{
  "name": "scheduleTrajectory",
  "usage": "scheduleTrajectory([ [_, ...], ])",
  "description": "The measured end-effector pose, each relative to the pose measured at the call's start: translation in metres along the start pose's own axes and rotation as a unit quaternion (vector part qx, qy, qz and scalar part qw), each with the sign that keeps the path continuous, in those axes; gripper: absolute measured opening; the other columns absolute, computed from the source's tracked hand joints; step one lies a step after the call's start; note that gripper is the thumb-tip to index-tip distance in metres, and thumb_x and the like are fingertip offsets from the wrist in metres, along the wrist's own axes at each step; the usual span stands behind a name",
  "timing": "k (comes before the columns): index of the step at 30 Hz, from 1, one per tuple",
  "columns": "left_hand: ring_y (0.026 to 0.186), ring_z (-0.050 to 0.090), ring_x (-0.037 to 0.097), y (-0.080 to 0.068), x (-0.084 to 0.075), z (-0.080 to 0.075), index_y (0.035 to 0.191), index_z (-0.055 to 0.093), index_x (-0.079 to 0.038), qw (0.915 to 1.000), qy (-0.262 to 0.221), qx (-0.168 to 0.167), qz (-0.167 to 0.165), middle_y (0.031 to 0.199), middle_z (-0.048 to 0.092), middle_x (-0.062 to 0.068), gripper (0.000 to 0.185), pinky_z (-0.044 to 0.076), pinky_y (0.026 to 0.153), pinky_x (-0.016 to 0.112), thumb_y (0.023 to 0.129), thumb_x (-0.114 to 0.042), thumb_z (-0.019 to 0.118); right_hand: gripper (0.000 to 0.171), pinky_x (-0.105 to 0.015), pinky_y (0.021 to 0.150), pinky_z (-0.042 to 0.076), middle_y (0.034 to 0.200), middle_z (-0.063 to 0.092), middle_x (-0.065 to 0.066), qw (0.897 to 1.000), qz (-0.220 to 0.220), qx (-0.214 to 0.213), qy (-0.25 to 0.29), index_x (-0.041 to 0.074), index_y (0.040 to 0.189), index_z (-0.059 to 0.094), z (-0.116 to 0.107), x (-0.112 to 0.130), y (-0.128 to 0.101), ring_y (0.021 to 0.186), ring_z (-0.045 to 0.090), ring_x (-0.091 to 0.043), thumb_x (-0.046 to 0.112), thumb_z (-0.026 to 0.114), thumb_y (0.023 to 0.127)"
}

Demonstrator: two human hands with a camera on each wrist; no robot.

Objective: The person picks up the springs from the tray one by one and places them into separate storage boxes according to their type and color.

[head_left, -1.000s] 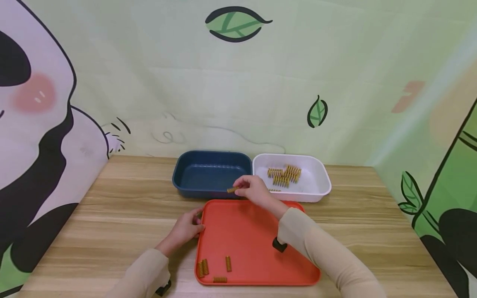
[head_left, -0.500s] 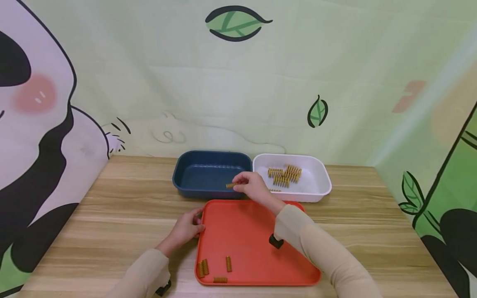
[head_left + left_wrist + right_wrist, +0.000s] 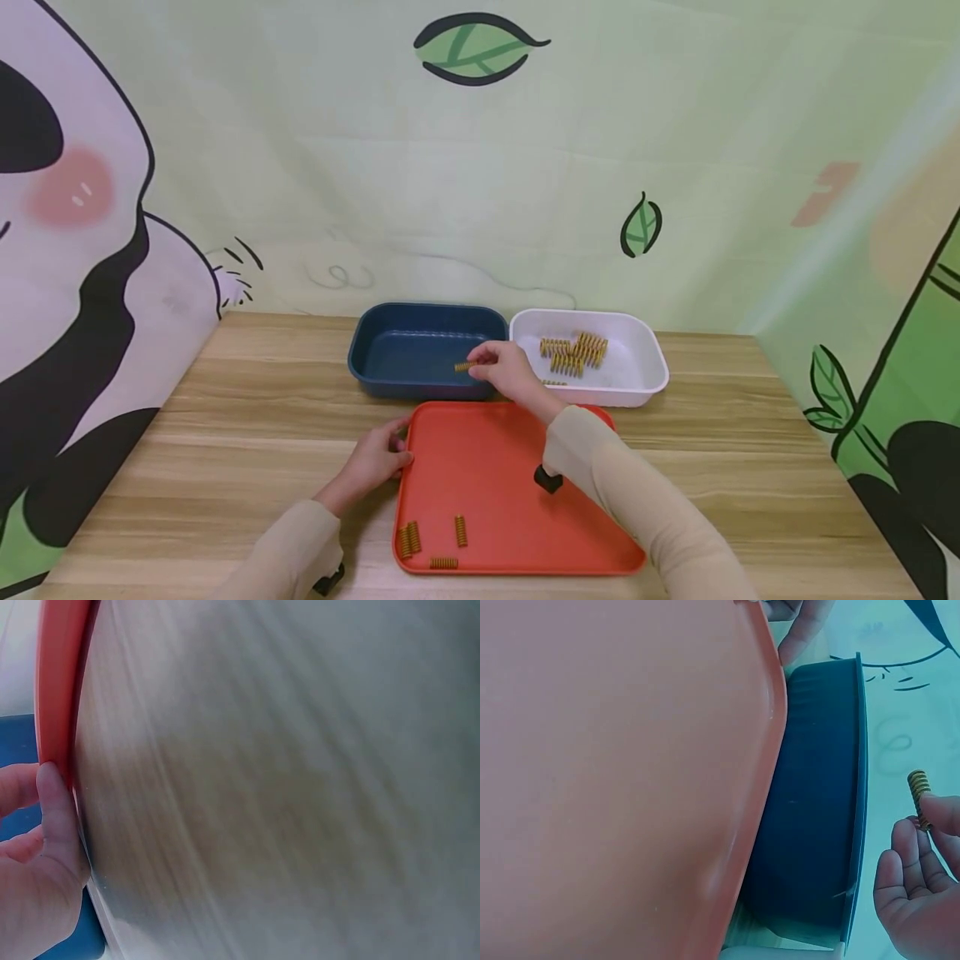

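My right hand pinches a gold coil spring between thumb and fingertips. In the head view the spring overlaps the right part of the dark blue bin. With thumb and fingers, my left hand grips the left rim of the red tray; the left wrist view shows the thumb against that rim. Several gold springs lie in the tray's near left corner, one of them standing apart from the others.
Behind the tray, right beside the blue bin, stands a white bin with a cluster of gold springs in it. A wooden table carries everything. A printed cloth hangs behind it.
My right hand has moved slightly away from me with the spring, from the blue bin's near rim to over its inside. The left hand has stayed at the tray.
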State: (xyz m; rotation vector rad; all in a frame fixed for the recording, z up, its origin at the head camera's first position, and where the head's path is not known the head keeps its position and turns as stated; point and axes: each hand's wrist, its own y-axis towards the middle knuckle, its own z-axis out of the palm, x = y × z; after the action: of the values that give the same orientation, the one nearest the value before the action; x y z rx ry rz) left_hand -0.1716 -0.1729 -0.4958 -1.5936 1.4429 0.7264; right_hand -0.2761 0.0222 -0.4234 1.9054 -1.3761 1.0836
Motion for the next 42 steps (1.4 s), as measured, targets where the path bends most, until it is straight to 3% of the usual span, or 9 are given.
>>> scheduleTrajectory([
  [21,0.055,0.046,0.012,0.002,0.005,0.0,0.128,0.042,0.002,0.9996,-0.003,-0.007,0.028,0.071,0.05,0.007,0.055,0.047,0.048,0.026,0.076,0.006,0.058,0.012,-0.024,0.066,0.048,0.084,0.062,-0.008,1.0,0.015,-0.011,0.013,0.007,0.09,0.066,0.014,-0.004,0.02,0.073,0.054,-0.016,0.008,0.064,0.078],
  [42,0.055,0.047,0.012,0.0,0.003,0.001,0.128,0.043,0.001,0.9997,-0.008,-0.011,0.019,0.071,0.05,0.006,0.054,0.047,0.048,0.026,0.076,0.006,0.059,0.012,-0.03,0.074,0.049,0.093,0.064,-0.007,0.998,0.045,-0.022,0.04,0.007,0.09,0.066,0.021,-0.006,0.033,0.081,0.056,-0.019,0.009,0.064,0.078],
])
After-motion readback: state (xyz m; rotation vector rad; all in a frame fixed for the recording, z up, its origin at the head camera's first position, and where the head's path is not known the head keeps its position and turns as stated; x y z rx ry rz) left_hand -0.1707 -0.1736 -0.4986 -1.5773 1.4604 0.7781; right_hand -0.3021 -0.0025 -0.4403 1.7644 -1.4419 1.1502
